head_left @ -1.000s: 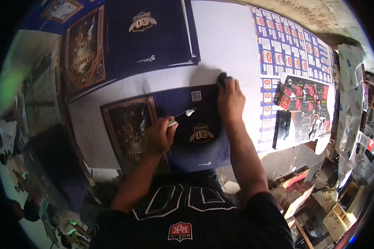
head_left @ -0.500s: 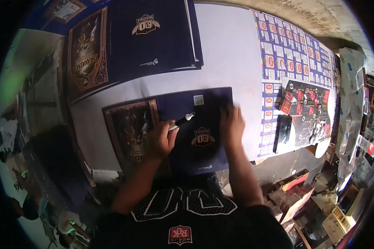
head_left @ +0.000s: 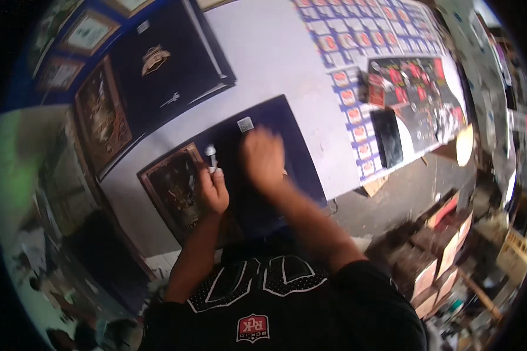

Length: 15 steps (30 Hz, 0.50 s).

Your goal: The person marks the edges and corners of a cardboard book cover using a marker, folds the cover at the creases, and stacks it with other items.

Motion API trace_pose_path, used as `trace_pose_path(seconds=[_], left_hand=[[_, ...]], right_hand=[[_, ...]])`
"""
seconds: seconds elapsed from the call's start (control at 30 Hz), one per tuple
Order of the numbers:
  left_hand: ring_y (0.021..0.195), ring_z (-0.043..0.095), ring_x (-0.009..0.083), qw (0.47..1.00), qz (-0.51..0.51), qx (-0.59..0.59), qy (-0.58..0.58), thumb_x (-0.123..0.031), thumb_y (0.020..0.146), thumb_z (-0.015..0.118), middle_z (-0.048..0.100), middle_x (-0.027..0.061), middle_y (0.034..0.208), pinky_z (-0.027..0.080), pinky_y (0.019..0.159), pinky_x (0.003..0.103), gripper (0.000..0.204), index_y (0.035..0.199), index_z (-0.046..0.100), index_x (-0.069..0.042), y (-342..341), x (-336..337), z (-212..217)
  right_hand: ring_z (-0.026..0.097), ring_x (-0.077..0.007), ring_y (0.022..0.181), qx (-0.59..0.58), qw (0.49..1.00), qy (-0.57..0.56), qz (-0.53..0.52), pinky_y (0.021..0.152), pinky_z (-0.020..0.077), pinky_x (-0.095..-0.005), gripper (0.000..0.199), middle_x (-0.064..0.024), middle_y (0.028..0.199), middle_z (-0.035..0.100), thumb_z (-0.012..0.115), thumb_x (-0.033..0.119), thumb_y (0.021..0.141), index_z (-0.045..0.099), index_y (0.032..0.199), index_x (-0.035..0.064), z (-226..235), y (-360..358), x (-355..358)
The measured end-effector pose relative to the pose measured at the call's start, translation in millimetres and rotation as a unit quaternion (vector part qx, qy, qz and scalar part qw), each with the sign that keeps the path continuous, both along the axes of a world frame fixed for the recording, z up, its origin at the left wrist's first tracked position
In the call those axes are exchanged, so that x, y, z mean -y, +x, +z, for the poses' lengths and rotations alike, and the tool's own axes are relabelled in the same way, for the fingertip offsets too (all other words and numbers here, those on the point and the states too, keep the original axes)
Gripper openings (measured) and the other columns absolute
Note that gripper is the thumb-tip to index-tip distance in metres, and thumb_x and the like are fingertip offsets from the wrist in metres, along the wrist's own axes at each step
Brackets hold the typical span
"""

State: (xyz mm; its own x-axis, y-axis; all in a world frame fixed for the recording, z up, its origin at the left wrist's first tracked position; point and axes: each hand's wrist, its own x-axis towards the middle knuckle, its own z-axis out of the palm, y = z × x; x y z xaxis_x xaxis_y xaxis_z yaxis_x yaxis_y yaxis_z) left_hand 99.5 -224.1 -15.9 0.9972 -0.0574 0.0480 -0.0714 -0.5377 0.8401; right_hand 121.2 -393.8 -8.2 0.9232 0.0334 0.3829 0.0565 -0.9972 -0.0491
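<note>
My left hand [head_left: 214,190] is closed round a slim black-and-white pen-like tool [head_left: 211,155]. Its pale rounded end points away from me over a dark blue printed cover sheet [head_left: 301,158]. Beneath that hand, a brown-framed picture panel [head_left: 173,184] forms the left part of the sheet. My right hand [head_left: 264,158] is over the middle of the blue part, just below a small white square code label [head_left: 245,124]. Its fingers look curled in and slightly blurred; what they hold, if anything, is hidden. The right forearm hides most of the gold emblem.
A stack of similar dark blue printed sheets [head_left: 170,64] lies at the far left. On the right are label sheets [head_left: 363,38], a black phone-like slab [head_left: 386,137], a red box [head_left: 376,89] and a dark printed poster [head_left: 418,88]. Brown boxes [head_left: 421,257] stand beyond the table's near right edge.
My right hand has left the sheet's right edge and come leftward over its middle, curling in. The tool in my left hand now points more straight away from me. The whole view has turned and shifted.
</note>
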Motion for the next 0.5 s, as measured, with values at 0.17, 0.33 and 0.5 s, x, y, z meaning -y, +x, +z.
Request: trace_pose_path(seconds=[0.17, 0.33, 0.5], left_hand=[[0.074, 0.051, 0.0152, 0.999, -0.035, -0.001, -0.013, -0.024, 0.103, 0.042, 0.052, 0.0043, 0.080, 0.044, 0.070, 0.031, 0.030, 0.114, 0.050, 0.003, 7.6, 4.4, 13.5], [0.073, 0.051, 0.0162, 0.998, -0.062, 0.032, -0.002, -0.026, 0.104, 0.040, 0.052, 0.0049, 0.079, 0.044, 0.070, 0.032, 0.031, 0.113, 0.050, 0.002, 9.1, 11.1, 4.9], [0.077, 0.062, 0.0246, 0.998, -0.054, 0.015, 0.017, -0.026, 0.102, 0.044, 0.060, 0.0110, 0.083, 0.050, 0.069, 0.037, 0.029, 0.111, 0.053, 0.000, 10.0, 5.9, 11.0]], right_hand=[[0.061, -0.0273, 0.065, -0.351, 0.931, 0.083, -0.050, 0.054, 0.0449, -0.0455, 0.014, -0.0092, 0.065, 0.058, 0.066, 0.019, 0.072, 0.059, 0.061, 0.0149, 28.8, -142.1, 20.5], [0.059, -0.0217, 0.074, -0.239, 0.944, -0.005, -0.230, 0.061, 0.0448, -0.0390, 0.004, -0.0025, 0.080, 0.059, 0.058, 0.017, 0.080, 0.062, 0.082, 0.0154, -0.2, -160.0, 19.4], [0.060, -0.0211, 0.083, -0.335, 0.924, 0.172, -0.057, 0.063, 0.0452, -0.0386, 0.012, -0.0055, 0.091, 0.062, 0.055, 0.014, 0.079, 0.065, 0.086, 0.0136, 44.3, -165.0, -35.8]])
